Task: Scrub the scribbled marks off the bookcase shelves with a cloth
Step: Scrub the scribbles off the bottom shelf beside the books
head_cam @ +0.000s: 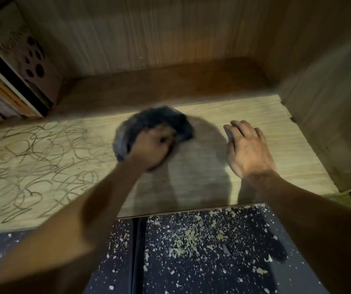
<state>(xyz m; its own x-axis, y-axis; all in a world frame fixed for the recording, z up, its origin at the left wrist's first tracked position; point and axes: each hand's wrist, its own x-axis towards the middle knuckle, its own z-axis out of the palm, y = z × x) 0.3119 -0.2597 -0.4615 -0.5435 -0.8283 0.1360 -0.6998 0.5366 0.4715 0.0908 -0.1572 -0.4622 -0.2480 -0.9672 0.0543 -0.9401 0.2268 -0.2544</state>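
Cloth, dark, bunched in left hand at frame centre, blurred. Right hand flat, fingers relaxed, bracing on shelf. Scribbles fill left of frame: work leftward with firm overlapping strokes.

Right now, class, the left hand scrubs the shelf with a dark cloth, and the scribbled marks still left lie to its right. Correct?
Not quite. The head view shows the scribbled marks lying left of the left hand and dark cloth, not right.
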